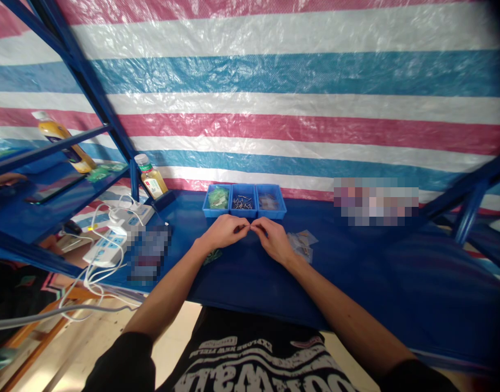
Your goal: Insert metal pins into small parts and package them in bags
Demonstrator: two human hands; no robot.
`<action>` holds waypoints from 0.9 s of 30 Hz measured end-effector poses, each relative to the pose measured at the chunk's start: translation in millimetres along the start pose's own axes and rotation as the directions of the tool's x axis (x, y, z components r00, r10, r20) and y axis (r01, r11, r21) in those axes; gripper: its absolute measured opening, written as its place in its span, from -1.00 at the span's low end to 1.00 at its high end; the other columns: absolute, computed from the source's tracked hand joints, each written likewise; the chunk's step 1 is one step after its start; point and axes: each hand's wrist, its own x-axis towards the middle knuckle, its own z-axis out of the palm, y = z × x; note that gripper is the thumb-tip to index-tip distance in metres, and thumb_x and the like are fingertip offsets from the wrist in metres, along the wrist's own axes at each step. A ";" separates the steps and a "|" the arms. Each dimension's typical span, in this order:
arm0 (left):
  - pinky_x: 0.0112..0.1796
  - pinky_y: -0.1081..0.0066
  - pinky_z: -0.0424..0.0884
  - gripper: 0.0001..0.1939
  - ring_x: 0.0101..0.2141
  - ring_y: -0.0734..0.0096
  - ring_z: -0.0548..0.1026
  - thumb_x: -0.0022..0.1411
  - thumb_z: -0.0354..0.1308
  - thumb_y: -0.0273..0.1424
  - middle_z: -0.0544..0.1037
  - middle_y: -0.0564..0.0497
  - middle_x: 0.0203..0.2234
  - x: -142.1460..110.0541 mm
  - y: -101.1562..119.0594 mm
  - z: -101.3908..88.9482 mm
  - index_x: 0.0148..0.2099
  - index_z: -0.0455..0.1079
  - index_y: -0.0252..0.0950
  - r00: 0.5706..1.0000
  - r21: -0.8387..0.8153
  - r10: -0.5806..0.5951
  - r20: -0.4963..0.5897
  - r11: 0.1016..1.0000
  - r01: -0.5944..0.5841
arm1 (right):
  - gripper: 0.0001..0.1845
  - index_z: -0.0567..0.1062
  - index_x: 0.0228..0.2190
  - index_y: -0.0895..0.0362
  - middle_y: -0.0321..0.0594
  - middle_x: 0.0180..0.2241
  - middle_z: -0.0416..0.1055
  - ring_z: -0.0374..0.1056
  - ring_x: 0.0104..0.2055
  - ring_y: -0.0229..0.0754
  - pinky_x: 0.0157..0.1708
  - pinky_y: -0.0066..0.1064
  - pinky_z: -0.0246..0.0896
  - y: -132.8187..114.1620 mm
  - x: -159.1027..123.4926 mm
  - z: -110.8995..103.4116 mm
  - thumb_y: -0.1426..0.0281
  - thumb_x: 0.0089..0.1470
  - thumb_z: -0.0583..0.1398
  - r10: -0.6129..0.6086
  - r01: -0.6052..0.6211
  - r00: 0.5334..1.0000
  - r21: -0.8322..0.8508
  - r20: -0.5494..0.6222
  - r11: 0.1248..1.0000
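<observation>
Head view: left hand point(223, 231) and right hand point(273, 240) meet, pinching a tiny metal part point(245, 227) between them, directly below the blue parts bins point(244, 200).

Got a big pink, white and blue striped tarp point(250, 76) behind the blue counter point(376, 272), a juice bottle point(150, 177) beside the blue steel shelf post point(133, 179), and a white power strip point(103, 249) with white cables point(90, 283) trailing off the left edge.

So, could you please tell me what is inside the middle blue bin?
Small metal fasteners lie in the bin; whatever lies beneath them cannot be seen.
</observation>
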 end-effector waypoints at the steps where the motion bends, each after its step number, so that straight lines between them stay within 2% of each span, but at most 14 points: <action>1: -0.34 0.46 0.21 -0.79 -0.42 0.44 0.49 0.40 0.05 -0.40 0.57 0.06 -0.44 0.0 0.2 -0.1 -0.27 0.46 -0.27 1.000 0.002 0.002 0.000 1.000 -0.002 | -0.80 0.52 -0.26 0.03 -0.21 -0.28 0.54 0.45 -0.25 -0.11 -0.17 -0.34 0.28 0.3 0.0 0.2 0.31 0.37 0.10 0.001 -0.001 1.000 -0.004 0.003 1.000; 8: -0.33 0.46 0.23 -0.78 -0.43 0.43 0.48 0.39 0.05 -0.40 0.55 0.06 -0.46 -0.1 2.0 0.1 -0.32 0.44 -0.27 1.000 0.006 0.009 -0.006 1.000 -0.009 | -0.71 0.50 -0.30 0.02 -0.21 -0.33 0.55 0.47 -0.27 -0.08 -0.21 -0.33 0.27 3.8 -0.8 2.6 0.22 0.40 0.07 0.084 -0.083 0.996 -0.119 0.004 0.989; 11: -0.36 0.46 0.20 -0.75 -0.46 0.43 0.45 0.40 0.04 -0.38 0.52 0.06 -0.50 0.1 2.1 -1.0 -0.33 0.43 -0.27 1.000 0.015 0.009 -0.013 1.000 -0.009 | -0.80 0.47 -0.14 0.02 -0.22 -0.29 0.56 0.48 -0.27 -0.07 -0.23 -0.32 0.29 5.0 -1.0 2.9 0.23 0.37 0.09 0.118 -0.116 0.993 -0.096 0.016 0.989; 14: -0.37 0.46 0.19 -0.76 -0.47 0.44 0.44 0.40 0.03 -0.39 0.52 0.06 -0.50 0.2 1.8 -2.4 -0.32 0.44 -0.28 1.000 0.006 0.005 -0.015 1.000 -0.005 | -0.78 0.40 -0.01 0.02 -0.20 -0.22 0.56 0.49 -0.22 -0.07 -0.21 -0.32 0.31 3.9 -1.1 2.8 0.31 0.33 0.13 0.090 -0.087 0.994 -0.045 0.058 0.995; 18: -0.36 0.47 0.20 -0.77 -0.45 0.43 0.46 0.39 0.04 -0.40 0.54 0.05 -0.48 0.0 1.4 -1.8 -0.31 0.46 -0.28 1.000 -0.003 -0.002 0.004 1.000 0.002 | -0.86 0.42 -0.14 0.02 -0.21 -0.24 0.53 0.46 -0.20 -0.08 -0.18 -0.33 0.27 1.0 -0.7 2.0 0.38 0.34 0.07 0.039 -0.035 0.996 -0.052 0.085 0.998; 24: -0.33 0.46 0.22 -0.78 -0.41 0.41 0.49 0.39 0.04 -0.42 0.57 0.05 -0.44 0.0 1.6 -0.3 -0.29 0.46 -0.27 1.000 -0.003 0.002 0.008 1.000 -0.002 | -0.81 0.47 -0.23 0.02 -0.22 -0.26 0.52 0.44 -0.22 -0.10 -0.17 -0.35 0.24 0.2 0.1 0.4 0.35 0.37 0.06 0.026 -0.022 0.998 -0.082 0.055 0.996; 27: -0.32 0.46 0.22 -0.79 -0.40 0.41 0.50 0.39 0.04 -0.42 0.57 0.05 -0.43 0.1 1.5 -1.7 -0.29 0.45 -0.27 1.000 -0.012 -0.003 0.004 1.000 0.003 | -0.76 0.48 -0.28 0.01 -0.21 -0.27 0.52 0.43 -0.23 -0.10 -0.20 -0.36 0.23 0.8 0.5 2.1 0.32 0.38 0.05 0.064 -0.062 0.998 -0.127 0.011 0.990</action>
